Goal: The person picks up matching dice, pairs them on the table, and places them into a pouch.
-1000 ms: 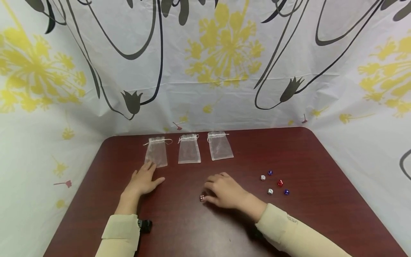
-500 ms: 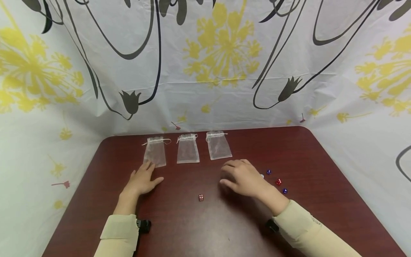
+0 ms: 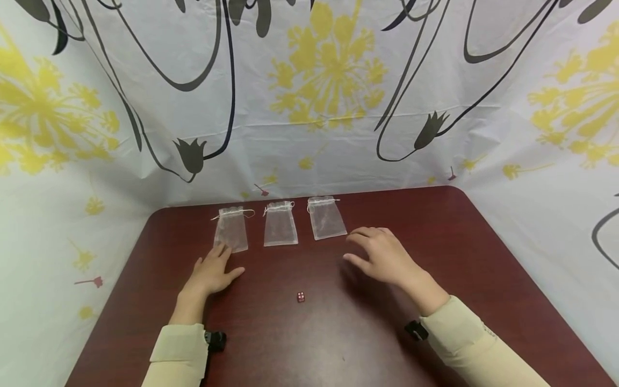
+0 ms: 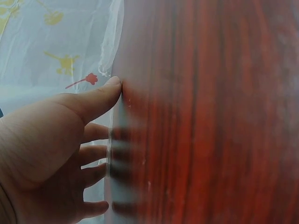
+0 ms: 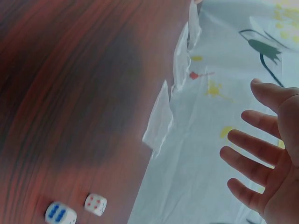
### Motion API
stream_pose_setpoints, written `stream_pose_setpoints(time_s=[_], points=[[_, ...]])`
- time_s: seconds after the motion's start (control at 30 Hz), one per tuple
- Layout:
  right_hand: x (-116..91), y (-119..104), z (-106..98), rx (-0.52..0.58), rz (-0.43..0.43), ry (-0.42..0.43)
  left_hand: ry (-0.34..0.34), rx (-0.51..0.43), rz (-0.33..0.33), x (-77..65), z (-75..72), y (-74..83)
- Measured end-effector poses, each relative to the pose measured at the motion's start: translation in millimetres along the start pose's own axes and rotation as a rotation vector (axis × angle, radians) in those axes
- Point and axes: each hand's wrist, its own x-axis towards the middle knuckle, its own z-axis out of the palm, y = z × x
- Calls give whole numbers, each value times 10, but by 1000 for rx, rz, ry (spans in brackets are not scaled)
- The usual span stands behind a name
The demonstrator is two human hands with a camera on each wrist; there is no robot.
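My left hand lies with fingers spread, its fingertips at the lower edge of the leftmost sheer drawstring bag. In the left wrist view the fingers of that hand are straight and hold nothing. My right hand hovers over the right part of the table, relaxed and holding nothing. Loosely bent fingers show in the right wrist view. A red die with white pips sits on the table between the hands. Two white dice, one with blue pips and one with red pips, appear in the right wrist view.
Two more sheer drawstring bags, a middle one and a right one, lie along the far edge of the dark red table. A patterned white cloth hangs behind. The right hand and forearm hide the dice on the right in the head view.
My right hand has let go of the red die and moved right and away from it, over the other dice, covering them in the head view. The left hand has stayed in place.
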Motion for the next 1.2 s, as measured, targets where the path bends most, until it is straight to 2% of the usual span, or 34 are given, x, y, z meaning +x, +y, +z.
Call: stream_pose_setpoints(time_s=[0.4,0.8,1.03,1.2], points=[[-361,439,-126,-14,73,39,4,3,-2,-15,-2,15],[-699,812,-318,-7,109,139,3,3,6,-6,-6,-25],[-807,887,-335,3,168,132,-2,7,4,16,10,-39],[-897,964,-228,25,217,66,-9,4,1,29,20,-36]])
